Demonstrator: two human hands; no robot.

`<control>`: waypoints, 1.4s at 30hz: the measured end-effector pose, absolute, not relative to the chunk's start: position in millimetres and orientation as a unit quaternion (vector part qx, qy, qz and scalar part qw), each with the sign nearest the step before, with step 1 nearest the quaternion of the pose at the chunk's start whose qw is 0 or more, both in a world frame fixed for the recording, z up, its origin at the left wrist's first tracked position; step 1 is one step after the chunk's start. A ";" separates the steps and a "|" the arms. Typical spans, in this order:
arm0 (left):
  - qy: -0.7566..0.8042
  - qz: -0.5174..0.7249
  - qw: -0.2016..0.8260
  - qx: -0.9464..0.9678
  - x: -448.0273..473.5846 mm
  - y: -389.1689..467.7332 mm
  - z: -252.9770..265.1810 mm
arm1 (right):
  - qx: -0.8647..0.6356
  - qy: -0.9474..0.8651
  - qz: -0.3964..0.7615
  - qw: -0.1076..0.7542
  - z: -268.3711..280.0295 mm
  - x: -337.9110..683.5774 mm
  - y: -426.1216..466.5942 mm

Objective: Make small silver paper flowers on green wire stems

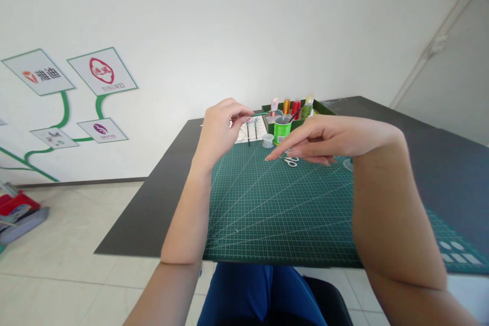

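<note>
My left hand (225, 119) is raised above the far part of the green cutting mat (275, 209), thumb and fingertips pinched together. They hold a thin green stick (260, 113) that points right, towards a pale curved piece near the green can; whether the two are joined I cannot make out. My right hand (324, 137) hangs over the mat, wrist bent, index finger stretched out to the left and down. Its other fingers are loosely curled, and I see nothing held in it. Beneath its fingers lie scissors with white handles (291, 161), partly covered.
A bright green can (281, 131) with tools in it stands at the back. Behind it a dark green tray (324, 108) holds several coloured bottles or spools. Small clear lidded cups (268, 140) and a white sheet (241, 135) with dark thin tools lie left of the can.
</note>
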State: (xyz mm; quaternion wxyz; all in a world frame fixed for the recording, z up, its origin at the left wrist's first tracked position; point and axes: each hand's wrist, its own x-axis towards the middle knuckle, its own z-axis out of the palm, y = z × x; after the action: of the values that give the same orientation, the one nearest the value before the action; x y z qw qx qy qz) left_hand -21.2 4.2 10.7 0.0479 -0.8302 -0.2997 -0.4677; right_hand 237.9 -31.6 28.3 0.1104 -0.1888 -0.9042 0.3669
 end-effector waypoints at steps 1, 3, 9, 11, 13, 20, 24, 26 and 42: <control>-0.298 -0.462 0.047 -0.834 -20.3 4.2 9.9 | -0.180 -0.905 0.368 0.115 29.1 239.0 -32.4; -0.292 -0.451 0.041 -0.842 -18.4 3.8 8.3 | -0.165 -0.905 0.370 0.130 30.4 240.7 -34.1; -0.269 -0.425 0.014 -0.864 -12.7 -1.5 6.8 | -0.181 -0.879 0.401 0.186 32.0 244.5 -39.3; -0.264 -0.417 0.012 -0.869 -11.8 -3.6 7.2 | -0.202 -0.867 0.406 0.207 31.2 246.1 -40.0; -0.261 -0.410 0.010 -0.874 -11.3 -5.5 7.8 | -0.218 -0.855 0.409 0.233 29.3 247.9 -39.6; -0.249 -0.388 -0.008 -0.888 -11.2 -8.2 9.2 | -0.203 -0.805 0.443 0.339 20.9 254.6 -32.5; -0.239 -0.366 -0.008 -0.899 -10.3 -8.9 10.6 | -0.212 -0.786 0.445 0.374 19.9 256.8 -29.1; -0.236 -0.355 -0.003 -0.904 -9.5 -9.4 11.0 | -0.207 -0.778 0.450 0.386 19.8 256.9 -27.1; -0.206 -0.369 -0.004 -0.906 -6.7 -17.0 14.4 | -0.253 -0.732 0.465 0.430 18.3 253.1 -13.2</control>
State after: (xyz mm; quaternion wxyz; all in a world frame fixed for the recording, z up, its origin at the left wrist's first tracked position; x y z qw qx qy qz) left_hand -6.7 -17.0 14.4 -0.0040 -0.9064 -0.2063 -0.3685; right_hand 253.1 -13.2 18.3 0.4299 -0.2526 -0.7316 0.4649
